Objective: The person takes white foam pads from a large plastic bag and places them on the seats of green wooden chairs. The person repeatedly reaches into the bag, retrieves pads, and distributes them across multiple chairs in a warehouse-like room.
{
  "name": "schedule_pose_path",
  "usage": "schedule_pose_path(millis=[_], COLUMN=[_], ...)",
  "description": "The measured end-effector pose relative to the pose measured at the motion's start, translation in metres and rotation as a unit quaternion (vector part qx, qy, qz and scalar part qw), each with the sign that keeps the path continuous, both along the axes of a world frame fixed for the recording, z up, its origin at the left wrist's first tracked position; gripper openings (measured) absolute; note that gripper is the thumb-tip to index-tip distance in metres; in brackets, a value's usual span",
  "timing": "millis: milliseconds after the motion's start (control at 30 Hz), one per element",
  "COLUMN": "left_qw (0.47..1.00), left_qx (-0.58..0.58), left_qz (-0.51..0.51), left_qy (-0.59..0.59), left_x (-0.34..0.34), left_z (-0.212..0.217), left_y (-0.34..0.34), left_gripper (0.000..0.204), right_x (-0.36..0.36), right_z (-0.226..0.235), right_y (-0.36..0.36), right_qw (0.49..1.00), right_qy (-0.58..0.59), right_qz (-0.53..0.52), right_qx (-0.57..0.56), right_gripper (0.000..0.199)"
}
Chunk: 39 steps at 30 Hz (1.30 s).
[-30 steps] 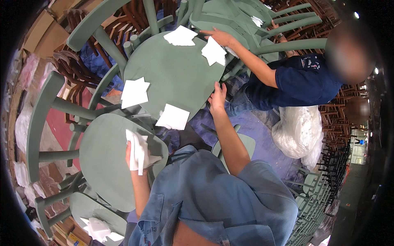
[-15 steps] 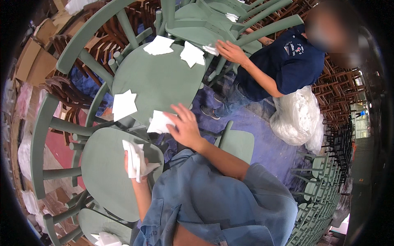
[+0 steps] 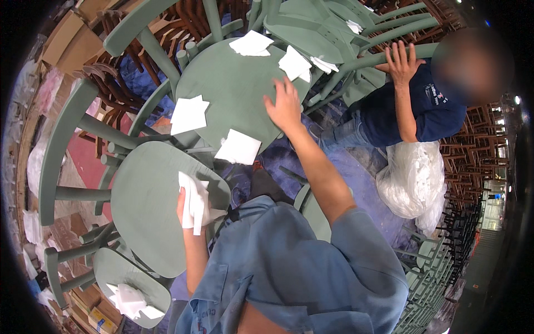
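My left hand (image 3: 182, 207) is closed around a bundle of thin white foam sheets (image 3: 193, 203), held over the green seat of the nearer chair (image 3: 147, 206). Over the right side of a farther green chair seat (image 3: 228, 83) hovers my right hand (image 3: 286, 106), fingers apart and holding nothing. White sheets lie near that seat's rim: one at the near edge (image 3: 239, 147), one at the left (image 3: 189, 114), one at the back (image 3: 251, 43) and one at the right (image 3: 295, 63), just beyond my right fingertips.
A co-worker in a dark blue shirt (image 3: 395, 114) stands at the right, one hand (image 3: 401, 62) at the leg of an upturned green chair (image 3: 311, 28). Behind them sits a clear plastic bag of white material (image 3: 411, 178). A small green seat (image 3: 133, 278) with white sheets stands lower left. Stacked brown chairs (image 3: 473, 133) line the right.
My right hand has left the sheet at the seat's near edge and moved farther out and right. The co-worker's hand has gone from a white sheet to a chair leg. The view has shifted.
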<state>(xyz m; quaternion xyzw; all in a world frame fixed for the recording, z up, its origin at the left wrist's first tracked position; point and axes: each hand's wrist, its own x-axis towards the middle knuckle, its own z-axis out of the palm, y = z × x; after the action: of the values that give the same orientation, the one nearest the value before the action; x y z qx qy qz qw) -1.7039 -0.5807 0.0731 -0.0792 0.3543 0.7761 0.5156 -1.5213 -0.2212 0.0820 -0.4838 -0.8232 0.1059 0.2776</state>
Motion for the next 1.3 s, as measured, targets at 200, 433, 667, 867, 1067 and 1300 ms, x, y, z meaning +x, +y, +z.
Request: schedule_pose_path(millis=[200,433,667,867,1067,1300], left_qw=[0.998,0.993,0.99,0.998,0.996,0.998], left_qx=[-0.059,-0.105,-0.129,-0.069,-0.083,-0.051], left_qz=[0.025,0.03,0.032,0.012,0.025,0.022], left_qy=[0.019,0.04,0.041,0.006,0.016,0.03], left_x=[0.006,0.011,0.017,0.015,0.015,0.016], left_z=[0.012,0.019,0.021,0.011,0.004,0.001], left_y=[0.002,0.012,0.028,0.03,0.023,0.011], left_gripper=[0.036,0.033,0.033,0.036,0.038,0.041], right_x=[0.002,0.021,0.009,-0.053,-0.109,-0.109], right_z=[-0.015,-0.024,-0.014,-0.004,-0.018,-0.037], right_y=[0.067,0.097,0.087,0.098,0.127,0.127], right_qw=[0.988,0.989,0.98,0.994,0.998,0.997], right_qy=[-0.076,-0.088,-0.105,-0.059,-0.048,-0.028], right_qz=[-0.126,-0.118,-0.142,-0.031,0.03,0.047], right_qx=[0.049,0.019,0.09,0.081,0.026,0.054], right_gripper=[0.075,0.061,0.067,0.067,0.056,0.05])
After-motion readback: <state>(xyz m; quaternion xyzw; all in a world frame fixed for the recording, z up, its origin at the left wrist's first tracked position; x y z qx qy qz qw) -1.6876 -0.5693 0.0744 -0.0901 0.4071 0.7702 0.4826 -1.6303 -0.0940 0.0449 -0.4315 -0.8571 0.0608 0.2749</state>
